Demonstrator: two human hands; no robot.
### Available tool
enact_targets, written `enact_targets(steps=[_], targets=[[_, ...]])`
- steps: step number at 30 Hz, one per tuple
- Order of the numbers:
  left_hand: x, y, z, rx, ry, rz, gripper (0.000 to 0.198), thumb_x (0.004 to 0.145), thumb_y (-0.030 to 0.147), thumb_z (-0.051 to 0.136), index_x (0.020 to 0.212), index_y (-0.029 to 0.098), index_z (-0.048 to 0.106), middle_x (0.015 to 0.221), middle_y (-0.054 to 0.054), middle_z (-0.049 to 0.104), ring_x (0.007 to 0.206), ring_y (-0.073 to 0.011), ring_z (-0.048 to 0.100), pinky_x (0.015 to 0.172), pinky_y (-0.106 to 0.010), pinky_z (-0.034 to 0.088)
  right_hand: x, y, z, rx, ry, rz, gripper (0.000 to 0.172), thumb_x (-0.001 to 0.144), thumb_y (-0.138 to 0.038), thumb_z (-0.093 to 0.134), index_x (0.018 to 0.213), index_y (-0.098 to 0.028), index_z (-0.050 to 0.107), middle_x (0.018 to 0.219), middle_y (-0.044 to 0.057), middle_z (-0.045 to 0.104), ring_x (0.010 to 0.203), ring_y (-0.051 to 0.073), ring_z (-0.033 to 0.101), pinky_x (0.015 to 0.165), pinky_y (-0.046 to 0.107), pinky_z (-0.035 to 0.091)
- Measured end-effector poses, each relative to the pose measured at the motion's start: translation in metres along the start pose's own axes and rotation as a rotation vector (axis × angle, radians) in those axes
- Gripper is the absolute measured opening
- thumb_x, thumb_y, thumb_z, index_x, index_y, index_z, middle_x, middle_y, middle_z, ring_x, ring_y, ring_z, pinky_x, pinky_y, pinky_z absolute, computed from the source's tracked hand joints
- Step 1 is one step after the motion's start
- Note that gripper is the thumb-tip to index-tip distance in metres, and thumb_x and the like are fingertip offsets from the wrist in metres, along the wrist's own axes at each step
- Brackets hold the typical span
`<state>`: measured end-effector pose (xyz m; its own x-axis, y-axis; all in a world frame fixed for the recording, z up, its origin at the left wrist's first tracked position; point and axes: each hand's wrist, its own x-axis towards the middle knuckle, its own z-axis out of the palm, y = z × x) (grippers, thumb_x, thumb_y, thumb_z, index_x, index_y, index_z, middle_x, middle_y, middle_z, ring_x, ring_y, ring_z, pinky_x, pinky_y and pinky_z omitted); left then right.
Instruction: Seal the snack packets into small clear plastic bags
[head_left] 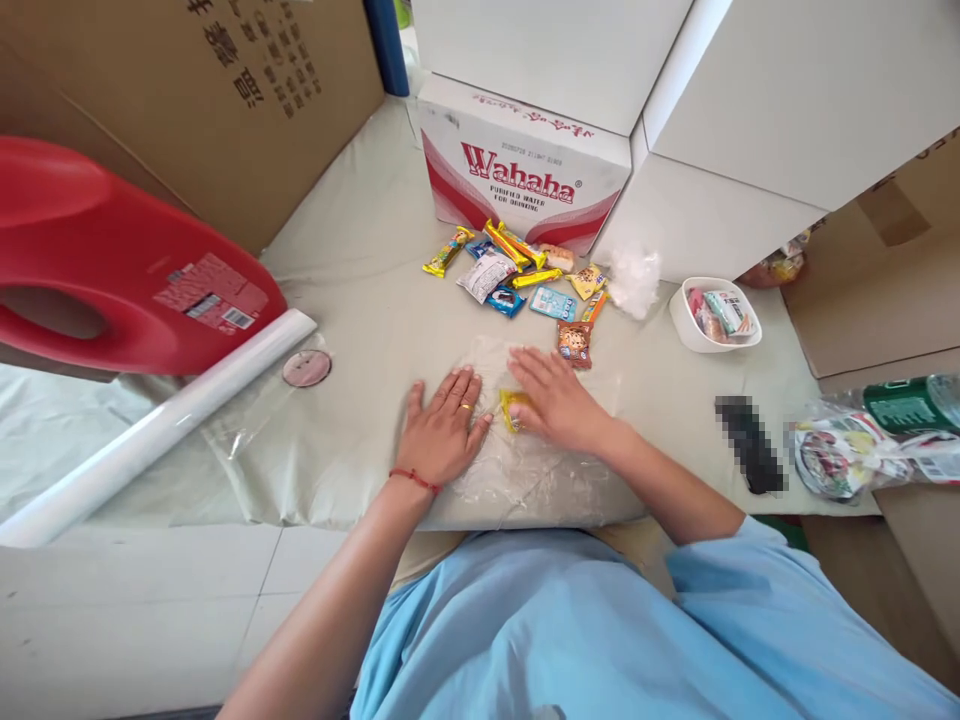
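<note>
A sheet of clear plastic film (547, 490) lies spread on the cloth-covered table in front of me. My left hand (442, 430) rests flat at the film's left edge, fingers stretched out and a ring on one of them. My right hand (559, 400) lies over the film with its fingers extended. Partly under its thumb side is a small yellow wrapped snack (511, 410), the rest of it hidden by the hand. Just beyond the right fingertips sits a brown cookie packet (574, 343). Behind it is a loose pile of wrapped snacks (487, 275).
A Wahaha water carton (525, 170) stands behind the pile, with crumpled clear plastic (634, 280) beside it. To the right are a white tub (705, 330) of packets, a blurred dark object (750, 445) and a bottle (911, 403). Leftward stand a red jug (135, 270) and a film roll (165, 420).
</note>
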<state>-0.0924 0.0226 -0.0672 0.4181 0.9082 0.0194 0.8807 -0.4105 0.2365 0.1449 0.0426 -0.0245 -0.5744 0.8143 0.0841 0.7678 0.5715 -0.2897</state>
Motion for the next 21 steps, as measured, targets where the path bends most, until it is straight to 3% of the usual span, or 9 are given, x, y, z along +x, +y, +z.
enact_targets(steps=[4, 8, 12, 16, 21], targets=[[0.0, -0.001, 0.001, -0.003, 0.003, 0.01, 0.066, 0.107, 0.049, 0.028, 0.166, 0.019, 0.03, 0.172, -0.012, 0.031, 0.161, -0.0284, 0.03, 0.131, -0.063, 0.006, -0.045, -0.032, 0.023, -0.049, -0.111, -0.018, 0.071, 0.107, -0.048, 0.047, 0.165, -0.01, 0.032, 0.172, 0.019, 0.031, 0.162, 0.032, 0.024, 0.132, 0.063, 0.012], [0.0, 0.0, -0.001, -0.016, 0.017, 0.005, 0.066, 0.107, 0.048, 0.029, 0.167, 0.02, 0.03, 0.172, -0.013, 0.032, 0.16, -0.0294, 0.031, 0.13, -0.064, 0.006, -0.056, -0.038, 0.022, -0.052, -0.053, 0.066, 0.075, 0.107, -0.05, 0.046, 0.167, -0.009, 0.027, 0.174, 0.02, 0.026, 0.164, 0.031, 0.02, 0.132, 0.061, 0.014], [0.0, 0.002, -0.002, -0.032, 0.018, 0.005, 0.065, 0.107, 0.048, 0.03, 0.166, 0.021, 0.032, 0.171, -0.013, 0.034, 0.159, -0.0298, 0.033, 0.13, -0.064, 0.007, -0.055, -0.037, 0.022, -0.021, -0.075, 0.12, 0.066, 0.106, -0.041, 0.052, 0.166, -0.019, 0.034, 0.171, 0.017, 0.035, 0.161, 0.033, 0.028, 0.13, 0.067, 0.017], [0.0, 0.002, -0.002, -0.041, 0.012, 0.002, 0.065, 0.107, 0.048, 0.031, 0.167, 0.022, 0.031, 0.171, -0.013, 0.032, 0.16, -0.0304, 0.033, 0.13, -0.065, 0.007, -0.05, -0.03, 0.015, -0.019, -0.076, 0.193, 0.06, 0.103, -0.039, 0.058, 0.159, -0.019, 0.046, 0.167, 0.02, 0.041, 0.157, 0.037, 0.031, 0.127, 0.068, 0.021], [0.0, 0.001, -0.003, -0.033, -0.008, -0.009, 0.066, 0.107, 0.048, 0.03, 0.166, 0.02, 0.031, 0.172, -0.012, 0.032, 0.16, -0.0299, 0.032, 0.13, -0.066, 0.007, -0.044, -0.02, 0.004, 0.015, -0.056, 0.24, 0.046, 0.102, -0.029, 0.059, 0.148, -0.022, 0.058, 0.137, 0.017, 0.065, 0.142, 0.036, 0.045, 0.124, 0.064, 0.029]])
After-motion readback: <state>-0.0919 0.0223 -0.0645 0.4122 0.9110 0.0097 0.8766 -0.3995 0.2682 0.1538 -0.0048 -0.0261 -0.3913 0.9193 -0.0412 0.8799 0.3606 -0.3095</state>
